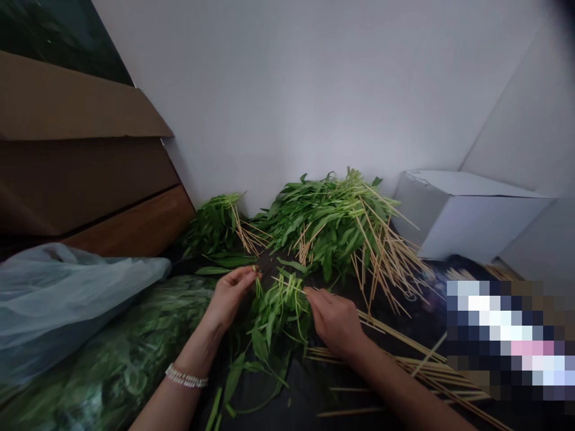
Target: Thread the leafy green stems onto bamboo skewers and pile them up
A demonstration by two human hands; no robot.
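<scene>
My left hand pinches the top of a green leafy stem between thumb and fingertips. My right hand is closed on a thin bamboo skewer that runs through a small bunch of green leafy stems lying between both hands on the dark surface. Behind them lies a big heap of skewered greens, its sticks fanning out to the right. A smaller skewered bunch lies at the back left.
Loose bamboo skewers are scattered at the right. A clear plastic bag of greens fills the lower left. Brown cardboard boxes stand at the left, a white box at the right, a white wall behind.
</scene>
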